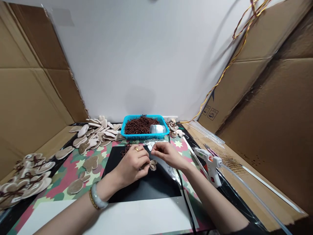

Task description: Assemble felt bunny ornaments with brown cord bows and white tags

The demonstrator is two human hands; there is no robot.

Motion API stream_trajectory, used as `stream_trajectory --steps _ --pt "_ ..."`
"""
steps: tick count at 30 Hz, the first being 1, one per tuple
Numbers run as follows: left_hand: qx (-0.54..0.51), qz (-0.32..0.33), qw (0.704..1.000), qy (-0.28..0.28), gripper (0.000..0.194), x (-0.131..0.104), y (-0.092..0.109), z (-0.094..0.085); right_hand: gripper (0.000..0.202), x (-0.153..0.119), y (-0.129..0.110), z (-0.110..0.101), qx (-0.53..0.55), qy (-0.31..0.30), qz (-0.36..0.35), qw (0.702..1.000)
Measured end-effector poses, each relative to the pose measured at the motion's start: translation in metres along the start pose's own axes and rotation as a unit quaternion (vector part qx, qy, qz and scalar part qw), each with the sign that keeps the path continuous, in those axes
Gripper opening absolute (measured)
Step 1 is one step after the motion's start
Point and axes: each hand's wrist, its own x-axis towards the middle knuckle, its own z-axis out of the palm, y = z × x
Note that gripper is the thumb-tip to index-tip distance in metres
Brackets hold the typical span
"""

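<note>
Above a black sheet (158, 187), my left hand (138, 161) is closed, pinching a small beige fabric piece (153, 164) that sticks out at its fingertips. My right hand (166, 153) is closed just right of it, thumb and forefinger pressed together; what they hold, if anything, is too small to make out. Dark brown bows (126, 150) lie behind my left hand. Farther back, a blue basket (144, 136) holds a heap of brown bows (139, 125) and a clear jar with a white label (157, 129).
Fabric shapes (97, 132) are piled at the back left; finished-looking pieces with bows (31, 176) lie far left. On the right are a white glue gun (211, 164), clear glue sticks (207, 133) and a black cable (187, 199). Cardboard walls (276, 107) flank the table.
</note>
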Motion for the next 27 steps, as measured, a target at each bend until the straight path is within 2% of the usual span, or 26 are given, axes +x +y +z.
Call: stream_trajectory --steps 2,5,7,10,13,16,21,23,27 --pt "0.063 -0.011 0.998 0.002 0.015 -0.001 -0.004 0.003 0.016 -0.001 -0.008 0.008 -0.095 0.018 -0.015 0.995" --pt "0.067 -0.117 0.987 0.085 0.01 -0.001 -0.008 0.013 0.015 -0.008 -0.003 0.031 -0.133 0.103 -0.048 0.985" --pt "0.027 -0.176 0.973 0.144 0.007 0.0 -0.008 0.019 0.016 -0.011 0.008 0.044 -0.075 0.161 -0.043 0.983" --pt "-0.053 -0.224 0.953 0.196 0.006 0.002 -0.006 0.024 0.022 -0.012 0.023 0.051 0.076 0.201 -0.004 0.977" --pt "-0.194 -0.296 0.915 0.192 0.003 0.002 -0.002 0.025 0.028 -0.009 0.027 0.048 0.176 0.201 0.021 0.963" --pt "-0.358 -0.369 0.839 0.18 0.017 0.001 0.002 0.022 0.029 -0.008 0.022 0.042 0.193 0.191 0.027 0.962" --pt "-0.532 -0.422 0.716 0.165 0.03 0.002 0.003 0.018 0.026 -0.009 0.019 0.035 0.173 0.149 0.007 0.974" --pt "-0.549 -0.428 0.697 0.173 0.032 0.002 0.003 0.02 0.024 -0.008 0.021 0.033 0.159 0.141 0.002 0.977" --pt "-0.538 -0.421 0.711 0.166 0.028 0.004 0.015 0.027 0.026 0.0 0.034 0.035 0.12 0.14 0.021 0.983"
